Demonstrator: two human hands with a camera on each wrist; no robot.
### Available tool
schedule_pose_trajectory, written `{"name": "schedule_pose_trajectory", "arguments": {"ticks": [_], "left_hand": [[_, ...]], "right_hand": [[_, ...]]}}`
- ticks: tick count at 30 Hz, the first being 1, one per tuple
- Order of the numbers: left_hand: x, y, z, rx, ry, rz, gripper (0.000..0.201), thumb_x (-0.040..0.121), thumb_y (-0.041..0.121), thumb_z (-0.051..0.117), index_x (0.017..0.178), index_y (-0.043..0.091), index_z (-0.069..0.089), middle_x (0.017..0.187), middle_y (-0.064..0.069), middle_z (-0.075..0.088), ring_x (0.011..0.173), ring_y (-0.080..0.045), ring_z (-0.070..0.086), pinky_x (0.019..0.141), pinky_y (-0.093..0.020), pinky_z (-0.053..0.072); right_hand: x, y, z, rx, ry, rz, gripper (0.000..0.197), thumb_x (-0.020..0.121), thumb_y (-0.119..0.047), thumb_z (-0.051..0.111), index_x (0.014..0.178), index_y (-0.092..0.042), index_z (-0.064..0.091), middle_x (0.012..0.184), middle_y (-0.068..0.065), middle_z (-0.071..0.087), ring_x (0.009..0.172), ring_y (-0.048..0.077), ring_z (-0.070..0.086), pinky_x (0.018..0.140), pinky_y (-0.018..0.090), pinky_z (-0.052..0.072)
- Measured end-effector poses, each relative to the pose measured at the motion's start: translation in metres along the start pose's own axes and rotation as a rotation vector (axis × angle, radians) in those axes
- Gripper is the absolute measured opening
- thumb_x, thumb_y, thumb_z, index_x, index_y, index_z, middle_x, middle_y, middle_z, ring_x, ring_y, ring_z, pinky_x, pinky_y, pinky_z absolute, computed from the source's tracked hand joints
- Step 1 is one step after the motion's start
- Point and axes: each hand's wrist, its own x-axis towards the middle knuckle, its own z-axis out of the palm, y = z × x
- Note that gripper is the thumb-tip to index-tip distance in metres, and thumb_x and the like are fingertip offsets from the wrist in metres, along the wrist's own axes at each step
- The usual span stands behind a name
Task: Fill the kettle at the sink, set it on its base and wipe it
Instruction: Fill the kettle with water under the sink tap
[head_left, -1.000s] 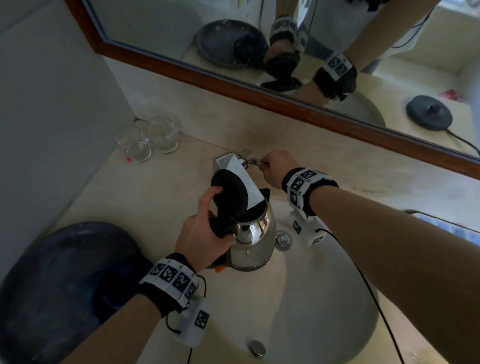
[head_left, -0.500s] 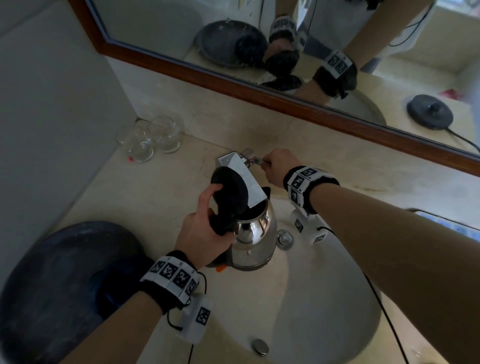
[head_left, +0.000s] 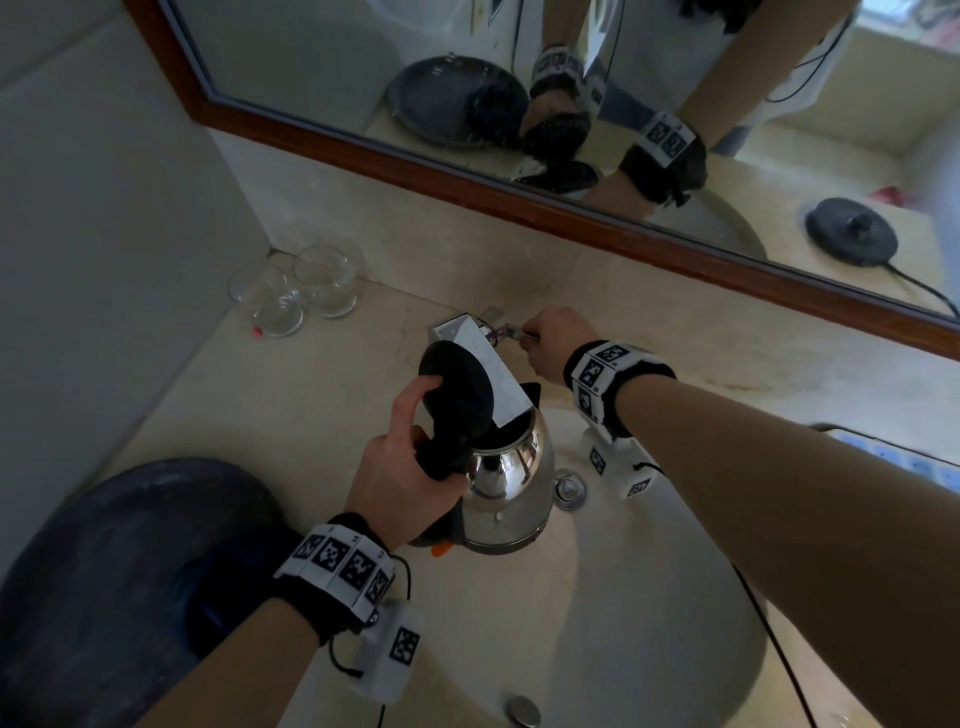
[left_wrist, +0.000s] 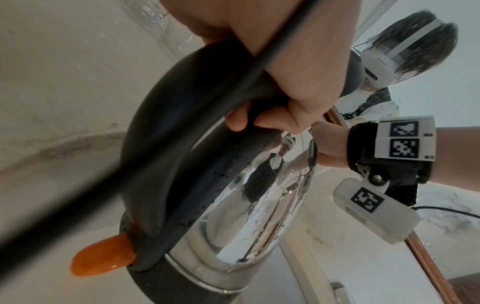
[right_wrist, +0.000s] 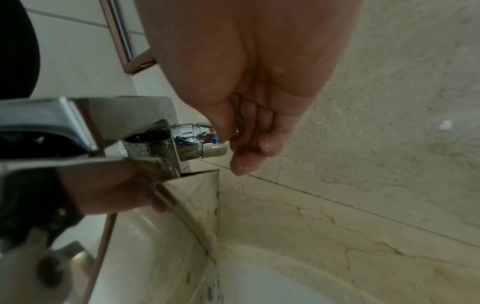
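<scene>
A shiny steel kettle (head_left: 511, 488) with a black handle (left_wrist: 166, 131) and an orange switch (left_wrist: 101, 258) is held over the sink basin (head_left: 597, 623). Its black lid (head_left: 457, 384) stands open under the square chrome tap spout (head_left: 483, 364). My left hand (head_left: 410, 462) grips the kettle's handle. My right hand (head_left: 556, 343) pinches the thin tap lever (head_left: 511, 332) beside the chrome tap body (right_wrist: 192, 139). The kettle's round black base (head_left: 852, 234) appears only as a reflection in the mirror.
Two clear glasses (head_left: 296, 293) stand in the back left corner of the marble counter (head_left: 291, 395). A large dark round tray (head_left: 119, 587) lies at the front left. A wood-framed mirror (head_left: 519, 192) runs along the back wall. The drain plug (head_left: 569, 488) sits behind the kettle.
Almost nothing has shifted: the kettle stays under the spout and my right hand stays on the tap lever.
</scene>
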Motion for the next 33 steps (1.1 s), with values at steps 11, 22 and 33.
{"name": "schedule_pose_trajectory", "arguments": {"ticks": [11, 22, 33], "left_hand": [[0.0001, 0.0027, -0.0015, -0.032, 0.002, -0.023, 0.089, 0.067, 0.009, 0.074, 0.128, 0.051, 0.025, 0.061, -0.005, 0.065, 0.058, -0.016, 0.065, 0.061, -0.031, 0.058], [0.0012, 0.0035, -0.0025, -0.033, 0.006, -0.015, 0.09, 0.067, 0.01, 0.075, 0.128, 0.052, 0.024, 0.061, -0.004, 0.065, 0.058, -0.016, 0.066, 0.062, -0.038, 0.06], [0.0006, 0.0044, -0.0003, -0.041, 0.021, -0.027, 0.089, 0.067, 0.01, 0.075, 0.128, 0.051, 0.026, 0.06, -0.003, 0.064, 0.057, -0.016, 0.066, 0.06, -0.037, 0.06]], "right_hand": [[0.0001, 0.0002, -0.0004, -0.01, 0.005, -0.006, 0.025, 0.097, -0.017, 0.049, 0.107, -0.006, 0.069, 0.1, 0.017, 0.069, 0.095, 0.032, 0.065, 0.07, 0.028, 0.04], [0.0012, 0.0001, 0.0001, -0.001, 0.011, 0.014, 0.025, 0.097, -0.019, 0.049, 0.105, -0.006, 0.07, 0.091, 0.014, 0.067, 0.085, 0.028, 0.063, 0.07, 0.029, 0.043], [0.0025, 0.0013, 0.0017, 0.007, 0.01, 0.002, 0.024, 0.096, -0.019, 0.051, 0.103, -0.006, 0.07, 0.099, 0.017, 0.071, 0.093, 0.032, 0.067, 0.074, 0.03, 0.048]]}}
